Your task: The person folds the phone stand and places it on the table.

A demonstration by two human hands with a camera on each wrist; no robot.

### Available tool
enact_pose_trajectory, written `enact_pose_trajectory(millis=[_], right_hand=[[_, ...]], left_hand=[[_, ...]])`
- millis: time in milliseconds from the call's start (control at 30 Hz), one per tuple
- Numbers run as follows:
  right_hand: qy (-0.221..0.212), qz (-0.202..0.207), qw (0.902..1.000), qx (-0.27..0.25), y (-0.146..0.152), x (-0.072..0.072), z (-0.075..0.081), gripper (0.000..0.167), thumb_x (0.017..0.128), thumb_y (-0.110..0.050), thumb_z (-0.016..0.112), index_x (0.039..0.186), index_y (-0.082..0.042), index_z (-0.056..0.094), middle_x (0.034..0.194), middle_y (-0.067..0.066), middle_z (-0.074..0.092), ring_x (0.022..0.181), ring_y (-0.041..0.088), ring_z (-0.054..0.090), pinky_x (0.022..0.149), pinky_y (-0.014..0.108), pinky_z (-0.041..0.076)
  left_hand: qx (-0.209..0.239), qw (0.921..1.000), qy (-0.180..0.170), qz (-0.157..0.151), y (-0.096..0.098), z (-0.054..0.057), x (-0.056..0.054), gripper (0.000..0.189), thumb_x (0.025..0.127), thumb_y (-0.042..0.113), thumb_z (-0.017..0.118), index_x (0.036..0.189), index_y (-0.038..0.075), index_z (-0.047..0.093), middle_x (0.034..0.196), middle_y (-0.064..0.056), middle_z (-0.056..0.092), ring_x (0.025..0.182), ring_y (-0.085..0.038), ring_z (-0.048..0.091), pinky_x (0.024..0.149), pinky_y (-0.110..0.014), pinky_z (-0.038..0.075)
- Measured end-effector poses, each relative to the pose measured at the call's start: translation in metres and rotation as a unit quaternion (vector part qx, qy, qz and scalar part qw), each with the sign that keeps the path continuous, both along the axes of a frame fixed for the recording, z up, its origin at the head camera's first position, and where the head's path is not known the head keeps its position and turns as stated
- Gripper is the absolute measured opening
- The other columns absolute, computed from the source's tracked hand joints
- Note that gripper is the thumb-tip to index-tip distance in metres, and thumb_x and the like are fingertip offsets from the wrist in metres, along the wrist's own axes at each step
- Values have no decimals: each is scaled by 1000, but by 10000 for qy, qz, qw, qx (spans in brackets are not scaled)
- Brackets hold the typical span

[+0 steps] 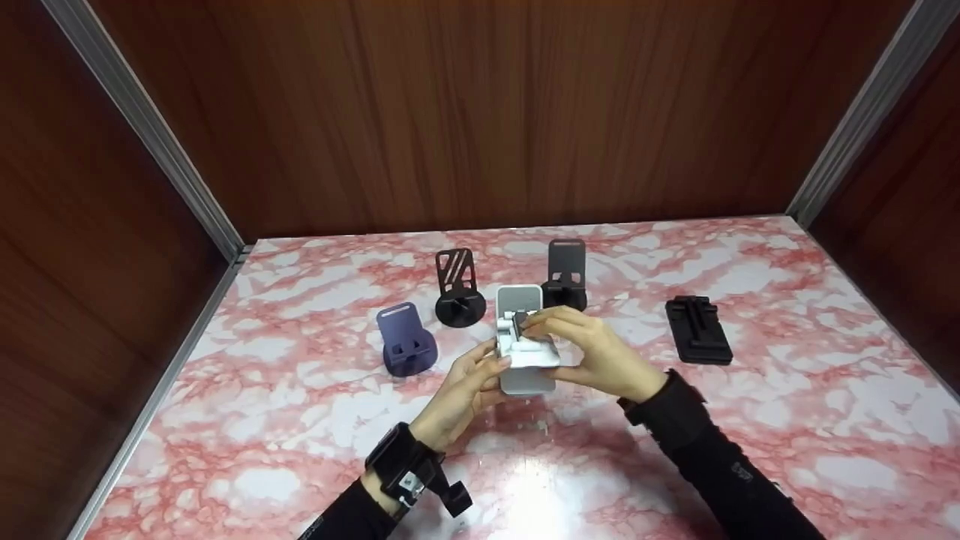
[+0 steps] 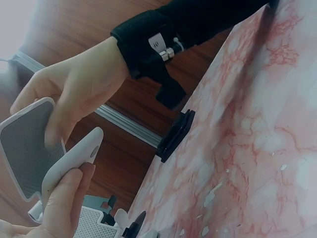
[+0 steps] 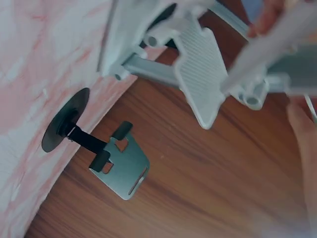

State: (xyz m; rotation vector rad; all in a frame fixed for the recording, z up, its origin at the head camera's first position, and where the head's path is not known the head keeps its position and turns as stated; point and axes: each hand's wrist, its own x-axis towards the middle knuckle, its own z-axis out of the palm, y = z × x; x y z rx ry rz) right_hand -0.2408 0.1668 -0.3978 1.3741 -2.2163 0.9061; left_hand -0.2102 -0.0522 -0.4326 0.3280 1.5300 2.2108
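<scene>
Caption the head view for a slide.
Left hand and right hand grip a white stand over a marbled table, with a purple stand nearby.

Red/wht marbled tbl (image 1: pixel 262 420) carries 4 dk stands (image 1: pixel 402 328).

The white, grey-padded stand (image 1: pixel 529 358) is held aloft, partly unfolded.

Left arm (image 1: pixel 343 516): black-sleeved, angled forward and inward.
Left wrist (image 1: pixel 397 461): strapped in black, roughly in line with the forearm.
Left hand (image 1: pixel 466 384): palm turned inward, thumb and fingers gripping.
Right arm (image 1: pixel 739 476): black-sleeved too, slanting in from the opposite side.
Right wrist (image 1: pixel 666 409): wrapped in a black band.
Right hand (image 1: pixel 596 351): fingers arched over, thumb lower, pinching, close beside the left.
</scene>
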Motion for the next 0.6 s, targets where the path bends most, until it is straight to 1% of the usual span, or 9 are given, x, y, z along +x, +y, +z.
enact_pose_trajectory(millis=[100,200,300,400,433,500,600], right_hand=[[-613,94,9980,82,8,2,4,47,76,-18,75,120,-12,61,126,6,58,119,22,52,101,40,44],[-1157,-30,9932,99,12,4,5,39,85,-20,65,124,-17,60,131,1,57,124,20,50,104,44,40],[-1433,-187,9895,-79,12,7,3,33,90,-17,59,123,-18,61,130,-1,57,124,19,50,104,41,41],[-1708,-229,9836,-523,10,8,-1,35,88,-15,62,123,-15,60,127,1,59,120,19,52,103,34,43],[-1820,-214,9805,-714,9,8,-3,36,87,-14,64,123,-13,60,126,3,59,119,20,53,102,33,44],[-2142,-161,9699,-1148,8,9,-5,42,83,-11,67,124,-8,57,125,9,58,118,25,53,101,32,44],[-2686,-196,9488,-1648,8,9,-9,54,78,-8,72,128,-2,51,123,16,55,115,32,52,100,32,45]], left_hand=[[43,10000,2,52,-1,0,-1,74,88,23,55,146,1,15,130,-20,51,100,-18,63,86,-28,54],[27,10000,2,94,-1,0,-1,76,87,22,57,146,1,14,137,-21,44,100,-17,62,86,-27,54],[-3,9999,37,139,-1,-1,-1,78,87,21,58,146,1,12,143,-21,37,99,-15,62,85,-26,54],[-39,9997,88,238,-1,-1,-2,78,86,19,58,147,1,12,145,-21,34,97,-13,62,84,-25,54],[-52,9995,108,278,-1,-1,-2,78,86,19,59,147,2,13,145,-22,34,97,-13,62,83,-25,54],[-69,9993,128,337,-2,0,-2,79,84,17,60,147,2,14,144,-22,35,97,-13,62,84,-26,54],[-110,9992,152,363,-2,0,-3,79,83,16,61,147,4,15,143,-22,36,98,-14,62,86,-29,53]])
